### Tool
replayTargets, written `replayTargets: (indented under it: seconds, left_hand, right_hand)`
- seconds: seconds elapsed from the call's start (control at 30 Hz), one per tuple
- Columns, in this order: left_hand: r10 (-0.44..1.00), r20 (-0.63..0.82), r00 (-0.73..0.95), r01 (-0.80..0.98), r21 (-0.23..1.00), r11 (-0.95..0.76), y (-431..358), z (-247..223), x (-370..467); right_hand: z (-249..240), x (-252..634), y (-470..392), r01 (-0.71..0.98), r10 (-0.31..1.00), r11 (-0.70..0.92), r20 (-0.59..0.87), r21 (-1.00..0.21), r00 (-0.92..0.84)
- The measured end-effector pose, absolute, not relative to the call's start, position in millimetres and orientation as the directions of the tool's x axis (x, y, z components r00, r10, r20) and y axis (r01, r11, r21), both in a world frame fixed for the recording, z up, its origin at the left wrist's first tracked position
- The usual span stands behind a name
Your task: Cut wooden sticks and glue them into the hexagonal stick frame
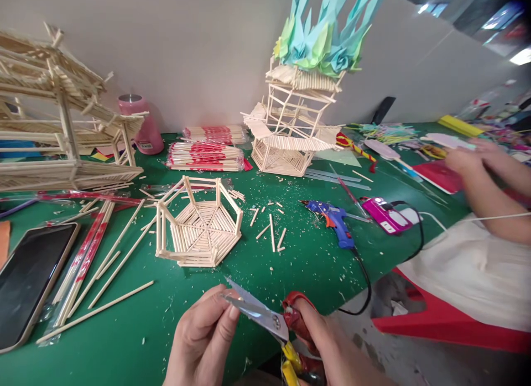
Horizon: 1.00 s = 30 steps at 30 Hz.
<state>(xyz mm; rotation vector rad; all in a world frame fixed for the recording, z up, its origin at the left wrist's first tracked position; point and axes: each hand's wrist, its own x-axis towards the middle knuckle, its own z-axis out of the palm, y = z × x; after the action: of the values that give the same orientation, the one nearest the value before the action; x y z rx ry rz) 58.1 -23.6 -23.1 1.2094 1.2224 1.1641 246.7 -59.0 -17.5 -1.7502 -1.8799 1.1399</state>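
Note:
My right hand (315,330) grips a pair of scissors (265,315) by the red and yellow handles, with the blades parted and pointing left. The fingers of my left hand (209,330) are pinched together at the blade tips, around a small pale piece that is mostly hidden. Just beyond the blades sits an eight-sided frame of wooden sticks (205,228), with a woven-looking base and upright posts. Short cut sticks (272,232) lie to its right.
A blue glue gun (336,223) with a black cable, a pink power strip (385,214), a phone (33,281), long sticks (120,272), stick packs (205,156), a pink bottle (141,123) and stick towers (290,120) surround the work. Another person's hands (468,156) are at right.

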Motion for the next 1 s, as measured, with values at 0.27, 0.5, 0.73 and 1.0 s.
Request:
replayTargets:
  seconds: [0.27,0.5,0.73,1.0]
  left_hand:
    - [0.996,0.036,0.076,0.074,0.996,-0.041,-22.2,-23.5,51.2]
    - [0.998,0.037,0.048,0.009,0.999,-0.038,-20.3,-19.5,54.0]
    - [0.983,-0.069,0.17,-0.016,0.997,0.073,-24.5,-24.3,49.7]
    - [0.948,-0.227,0.223,-0.071,0.966,0.248,-21.6,-28.7,42.6]
  right_hand:
    - [-11.9,242.0,-57.8,0.713,0.949,-0.038,-0.25,-0.7,-0.194]
    - [-3.5,243.4,-61.7,0.784,0.942,-0.065,-0.296,-0.618,-0.155]
    - [-4.2,244.0,-49.9,0.688,0.961,-0.092,-0.244,-0.72,-0.128]
    - [-1.2,243.3,-54.4,0.636,0.956,-0.116,-0.259,-0.763,-0.137]
